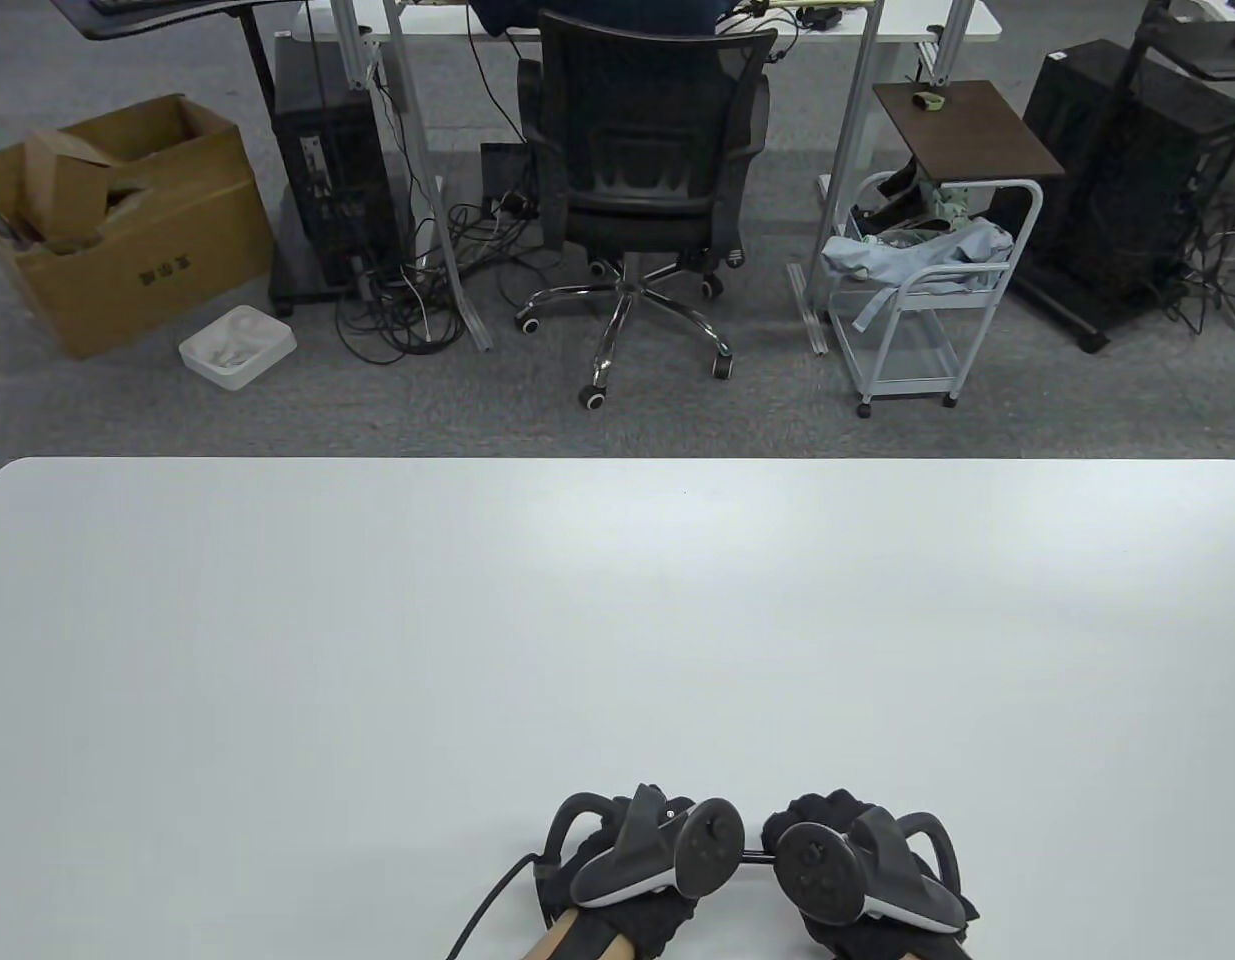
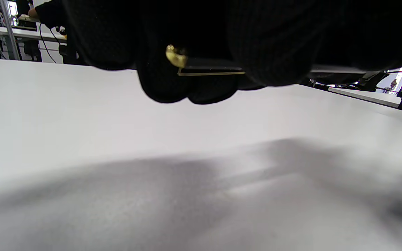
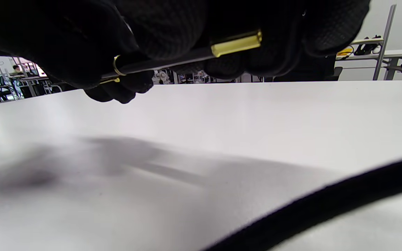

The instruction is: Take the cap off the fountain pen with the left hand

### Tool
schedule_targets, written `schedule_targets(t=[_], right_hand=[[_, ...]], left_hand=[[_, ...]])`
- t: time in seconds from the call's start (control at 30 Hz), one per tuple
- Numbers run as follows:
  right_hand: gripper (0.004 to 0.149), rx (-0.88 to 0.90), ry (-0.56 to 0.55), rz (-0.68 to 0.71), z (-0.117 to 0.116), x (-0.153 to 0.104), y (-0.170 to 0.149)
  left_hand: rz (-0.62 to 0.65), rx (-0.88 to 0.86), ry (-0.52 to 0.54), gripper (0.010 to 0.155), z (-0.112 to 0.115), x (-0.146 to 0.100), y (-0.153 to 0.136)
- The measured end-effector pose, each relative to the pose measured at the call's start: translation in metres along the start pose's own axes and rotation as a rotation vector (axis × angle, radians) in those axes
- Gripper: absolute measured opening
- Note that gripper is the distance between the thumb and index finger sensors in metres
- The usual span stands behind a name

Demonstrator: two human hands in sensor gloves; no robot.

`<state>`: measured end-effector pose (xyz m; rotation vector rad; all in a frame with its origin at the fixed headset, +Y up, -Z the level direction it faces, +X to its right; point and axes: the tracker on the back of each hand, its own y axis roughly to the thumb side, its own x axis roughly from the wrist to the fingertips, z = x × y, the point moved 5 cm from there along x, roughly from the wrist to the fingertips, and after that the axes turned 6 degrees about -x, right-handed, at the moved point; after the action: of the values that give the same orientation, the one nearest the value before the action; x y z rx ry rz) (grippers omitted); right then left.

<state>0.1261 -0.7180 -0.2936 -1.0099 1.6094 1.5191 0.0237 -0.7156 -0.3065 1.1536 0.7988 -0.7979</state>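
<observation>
A black fountain pen with gold trim (image 3: pixel 173 61) is held level just above the white table (image 1: pixel 617 620), near its front edge. My left hand (image 1: pixel 627 860) grips the cap end; the cap (image 2: pixel 208 66) shows its gold clip (image 2: pixel 211 73) between my gloved fingers (image 2: pixel 166 87). My right hand (image 1: pixel 862 865) grips the barrel, whose gold end (image 3: pixel 236 43) sticks out of my fingers (image 3: pixel 277 52). A short stretch of pen (image 1: pixel 758 855) shows between the two hands. The cap's gold band (image 3: pixel 116 65) sits against the barrel, so the cap looks seated.
A black cable (image 1: pixel 487 900) trails from the left glove to the table's front edge. Another black cable (image 3: pixel 326 205) crosses the right wrist view. An office chair (image 1: pixel 647 170), a trolley (image 1: pixel 917 290) and a cardboard box (image 1: pixel 127 220) stand on the floor beyond the table.
</observation>
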Motion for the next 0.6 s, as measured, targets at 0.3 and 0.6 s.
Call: schedule_targets(t=[0.3, 0.6], right_hand=[[0.043, -0.002, -0.145, 0.070, 0.002, -0.002, 0.012], [0.042, 0.148, -0.061, 0.096, 0.002, 0.002, 0.008]], left_hand=[[0.034, -0.027, 0.051, 0.043, -0.004, -0.004, 0.005], [0.052, -0.063, 0.035, 0.043, -0.005, -0.006, 0.006]])
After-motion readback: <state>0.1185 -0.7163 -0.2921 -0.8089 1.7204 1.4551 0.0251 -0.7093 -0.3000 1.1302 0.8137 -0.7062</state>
